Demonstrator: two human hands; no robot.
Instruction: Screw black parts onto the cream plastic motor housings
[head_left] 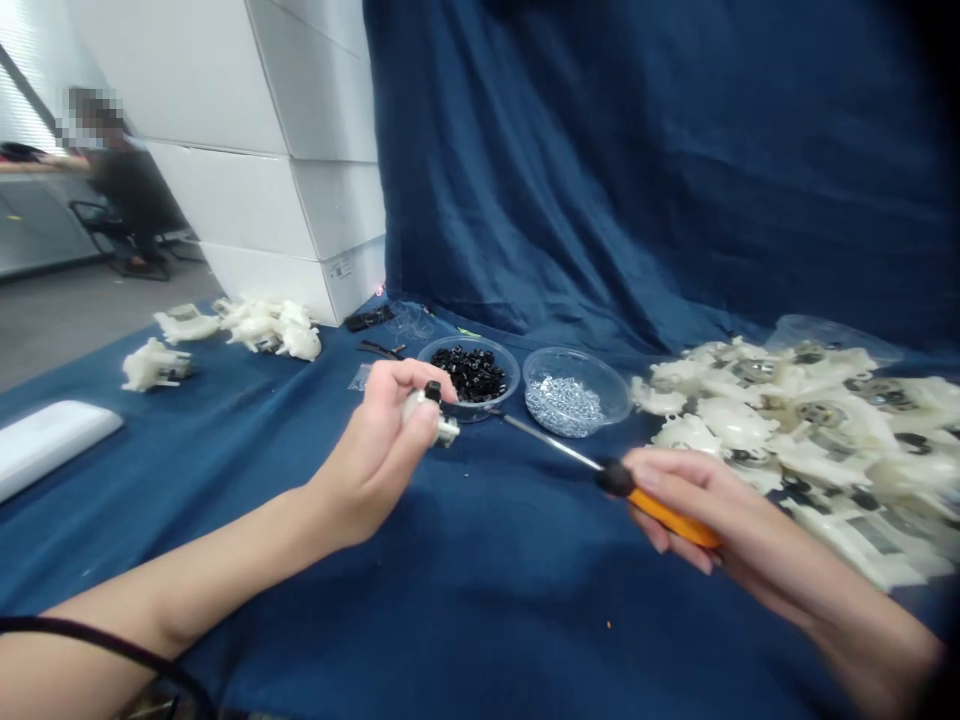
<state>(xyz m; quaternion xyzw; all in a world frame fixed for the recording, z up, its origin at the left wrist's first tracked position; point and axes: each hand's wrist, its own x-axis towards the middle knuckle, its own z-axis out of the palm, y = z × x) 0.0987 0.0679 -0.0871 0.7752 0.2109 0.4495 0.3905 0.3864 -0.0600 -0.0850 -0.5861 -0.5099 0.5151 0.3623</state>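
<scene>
Left hand [371, 460] raised over the blue cloth [480, 610] covering the tabletop. Its fingers [405, 385] are clenched on a small white plastic part [421, 405], held up near the bowls, with a black cap [433, 391] on top. Fingers and thumb hide most of the part, so its full shape can't be made out. The grip leaves the capped end exposed, apparently to keep it accessible.

Right hand [701, 500] grasps a screwdriver [551, 440] by its orange handle, fingers [660, 470] wrapped around it, shaft angled toward the left hand. The tip is hard to make out against the bowl's edge; no contact with the part can be confirmed.

A clear bowl of black pieces [469, 375] sits beside a clear bowl of small silver fasteners [574, 400], just beyond the hands, probably placed within easy reach of both. A large heap of white plastic parts [795, 430] lies right, running out of frame; a smaller group of white parts [262, 330] lies well apart on the left, perhaps a separate batch. A seated person [127, 185] is in the far background, blurred.
</scene>
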